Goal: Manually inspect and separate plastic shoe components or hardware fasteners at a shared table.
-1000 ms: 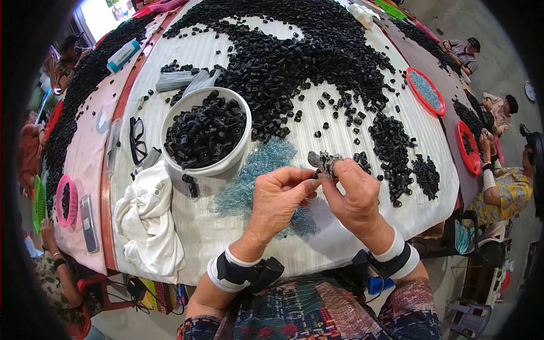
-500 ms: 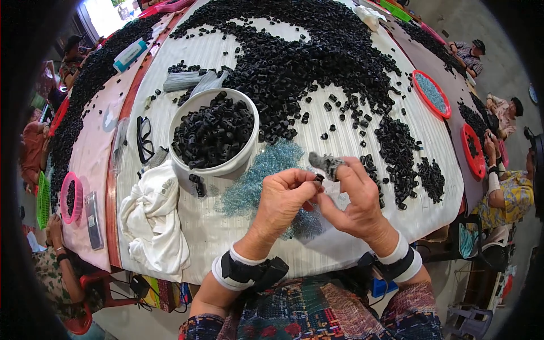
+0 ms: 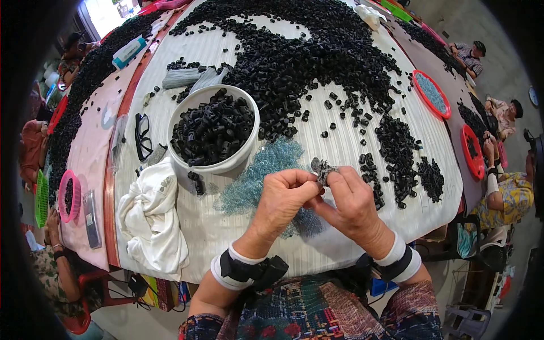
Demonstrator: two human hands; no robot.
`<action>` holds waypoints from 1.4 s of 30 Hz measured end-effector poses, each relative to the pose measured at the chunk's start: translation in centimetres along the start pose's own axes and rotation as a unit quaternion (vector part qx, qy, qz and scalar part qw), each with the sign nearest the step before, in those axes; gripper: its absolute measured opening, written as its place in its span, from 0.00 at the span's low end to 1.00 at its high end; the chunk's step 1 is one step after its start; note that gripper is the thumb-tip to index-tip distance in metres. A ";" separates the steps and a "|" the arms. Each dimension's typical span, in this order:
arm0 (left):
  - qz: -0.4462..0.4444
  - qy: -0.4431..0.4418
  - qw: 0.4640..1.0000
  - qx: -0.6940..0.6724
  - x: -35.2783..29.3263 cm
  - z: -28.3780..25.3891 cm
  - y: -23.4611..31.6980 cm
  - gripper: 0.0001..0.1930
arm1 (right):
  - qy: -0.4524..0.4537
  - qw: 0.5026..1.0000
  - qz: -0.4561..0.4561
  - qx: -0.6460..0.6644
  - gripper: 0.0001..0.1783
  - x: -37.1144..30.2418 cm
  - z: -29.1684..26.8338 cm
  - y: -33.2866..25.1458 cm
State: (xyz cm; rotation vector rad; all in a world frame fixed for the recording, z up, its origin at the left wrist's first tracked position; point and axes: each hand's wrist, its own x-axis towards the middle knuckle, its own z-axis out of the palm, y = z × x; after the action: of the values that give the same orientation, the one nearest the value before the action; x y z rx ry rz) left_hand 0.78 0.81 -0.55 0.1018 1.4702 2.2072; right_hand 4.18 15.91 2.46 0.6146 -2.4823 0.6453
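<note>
Over the near middle of the table, my left hand (image 3: pixel 283 198) and my right hand (image 3: pixel 352 201) meet at the fingertips. Both are pinched around a small black plastic part, now almost wholly hidden by the fingers. A worn grey finger cover (image 3: pixel 324 169) sits on my right index finger, bent in against the left fingertips. Just beyond my hands spreads a heap of small blue-grey translucent pieces (image 3: pixel 266 170), too fine to name. To the left of it stands a white bucket (image 3: pixel 256 133) filled with black plastic parts (image 3: pixel 212 127).
A large pile of black parts (image 3: pixel 306 62) covers the far table, with smaller clusters (image 3: pixel 396 153) at right. Eyeglasses (image 3: pixel 144 136), a white cloth (image 3: pixel 150 221) and bundled grey strips (image 3: pixel 181 78) lie left. Other people sit at neighbouring tables with red baskets (image 3: pixel 473 151).
My right index finger, with its grey cover, has curled in toward the left fingertips. The small black part, visible before, is now mostly covered. The left hand has hardly moved.
</note>
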 end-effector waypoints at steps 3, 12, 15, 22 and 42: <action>-0.007 0.004 1.000 0.000 -0.1 0.4 0.3 0.08 | -0.002 1.000 0.006 0.007 0.16 0.0 -0.1 0.1; -0.032 -0.018 0.999 -0.040 -0.1 0.3 0.3 0.09 | 0.009 1.000 0.012 0.002 0.17 -0.1 -0.6 0.9; -0.022 -0.026 0.999 -0.018 -0.2 0.3 0.3 0.10 | 0.013 1.000 0.011 0.006 0.17 -0.2 -0.8 0.8; -0.018 -0.049 0.999 -0.010 -0.1 0.2 -0.1 0.09 | 0.013 1.000 0.001 -0.006 0.15 -1.0 -0.5 1.2; -0.026 -0.048 0.998 0.016 -0.2 0.6 0.1 0.08 | 0.021 0.999 -0.022 -0.028 0.13 -1.3 -0.3 1.5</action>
State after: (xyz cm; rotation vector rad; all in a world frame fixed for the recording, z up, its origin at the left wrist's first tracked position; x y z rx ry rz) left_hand 1.11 1.20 -0.19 0.1767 1.4403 2.1070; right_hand 4.50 17.66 1.48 0.6262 -2.4322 0.5653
